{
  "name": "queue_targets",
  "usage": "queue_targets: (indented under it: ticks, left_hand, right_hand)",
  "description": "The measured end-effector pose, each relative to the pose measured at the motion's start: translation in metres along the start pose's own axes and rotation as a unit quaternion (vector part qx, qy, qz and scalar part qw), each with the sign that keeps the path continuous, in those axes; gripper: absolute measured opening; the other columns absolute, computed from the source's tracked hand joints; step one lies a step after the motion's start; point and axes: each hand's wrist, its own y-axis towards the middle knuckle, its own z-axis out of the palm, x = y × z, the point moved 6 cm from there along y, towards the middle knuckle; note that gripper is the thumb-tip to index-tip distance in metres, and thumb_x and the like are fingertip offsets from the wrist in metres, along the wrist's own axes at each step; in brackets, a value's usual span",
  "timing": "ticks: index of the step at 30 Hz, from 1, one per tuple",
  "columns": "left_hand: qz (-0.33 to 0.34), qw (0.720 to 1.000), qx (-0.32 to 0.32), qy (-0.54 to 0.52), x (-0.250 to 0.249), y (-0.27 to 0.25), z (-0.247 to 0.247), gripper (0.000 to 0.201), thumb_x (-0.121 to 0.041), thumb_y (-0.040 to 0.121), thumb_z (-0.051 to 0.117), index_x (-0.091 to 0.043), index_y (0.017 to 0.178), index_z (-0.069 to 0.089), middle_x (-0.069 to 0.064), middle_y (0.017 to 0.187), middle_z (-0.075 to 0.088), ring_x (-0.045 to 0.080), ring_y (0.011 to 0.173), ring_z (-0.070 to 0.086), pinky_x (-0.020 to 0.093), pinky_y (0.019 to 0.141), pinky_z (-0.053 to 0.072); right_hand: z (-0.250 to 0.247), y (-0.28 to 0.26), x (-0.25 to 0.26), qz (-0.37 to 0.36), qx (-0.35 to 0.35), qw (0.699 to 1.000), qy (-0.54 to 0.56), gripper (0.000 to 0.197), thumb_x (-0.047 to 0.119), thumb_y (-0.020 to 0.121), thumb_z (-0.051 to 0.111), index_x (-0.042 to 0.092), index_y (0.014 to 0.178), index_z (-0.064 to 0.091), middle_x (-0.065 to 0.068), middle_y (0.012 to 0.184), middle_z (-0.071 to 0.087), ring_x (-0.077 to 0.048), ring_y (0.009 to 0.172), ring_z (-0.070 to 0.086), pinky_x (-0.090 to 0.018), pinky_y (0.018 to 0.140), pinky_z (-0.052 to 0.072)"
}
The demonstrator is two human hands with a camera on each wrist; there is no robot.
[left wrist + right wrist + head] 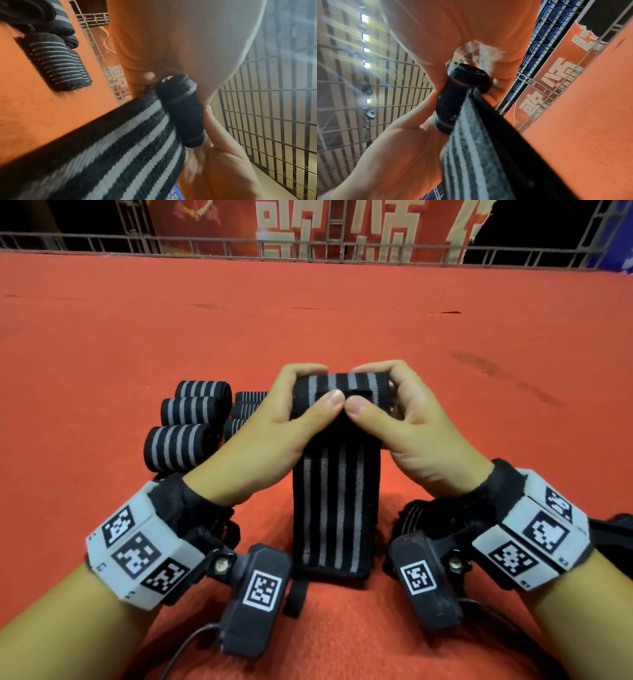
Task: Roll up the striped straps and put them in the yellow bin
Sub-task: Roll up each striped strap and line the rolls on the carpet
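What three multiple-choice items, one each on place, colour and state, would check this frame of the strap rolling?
1. Where do the finished rolls lie?
A. beside the left hand
B. beside the right hand
C. in a bin

2. The surface is:
A. blue
B. red
C. green

3. The strap in the grip of both hands is:
A. fully rolled
B. flat, unstarted
C. rolled at its far end only

Answers: 1 A, they sit left of that hand; 2 B, red carpet; 3 C, its tail hangs unrolled.

Both hands (342, 419) grip striped strap (335, 508), rolling top end.
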Motion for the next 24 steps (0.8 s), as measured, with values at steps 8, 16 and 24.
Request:
queue_targets:
  ticks: [8,16,24]
  left_hand:
    - [0.016,1.000,-0.007,0.003,-0.001,0.001,-0.002,0.050,-0.044,0.087,0.061,-0.035,0.133,0.042,0.001,0.118,0.065,0.017,0.113,0.063,0.038,0.092,0.054]
    - [0.050,0.999,-0.007,-0.004,-0.003,0.001,-0.002,0.042,-0.035,0.090,0.063,-0.029,0.128,0.046,0.008,0.113,0.064,0.028,0.113,0.061,0.040,0.089,0.056]
    - [0.058,0.998,-0.014,-0.015,-0.008,0.000,-0.002,0.033,-0.032,0.088,0.065,-0.022,0.118,0.055,0.009,0.100,0.064,0.022,0.092,0.065,0.038,0.079,0.058]
  right_hand:
    - [-0.003,0.003,0.003,-0.022,0.003,1.000,-0.005,0.029,0.027,0.085,0.063,0.019,0.110,0.051,-0.003,0.098,0.058,-0.011,0.090,0.057,-0.025,0.071,0.051]
    - [-0.004,0.004,0.005,0.005,-0.005,1.000,-0.002,0.015,0.029,0.099,0.051,0.022,0.109,0.059,0.003,0.085,0.061,-0.010,0.074,0.060,-0.032,0.058,0.053]
    - [0.001,0.002,-0.002,0.057,0.003,0.998,0.023,0.030,0.042,0.092,0.057,0.021,0.113,0.055,0.004,0.093,0.060,-0.007,0.076,0.061,-0.027,0.058,0.051]
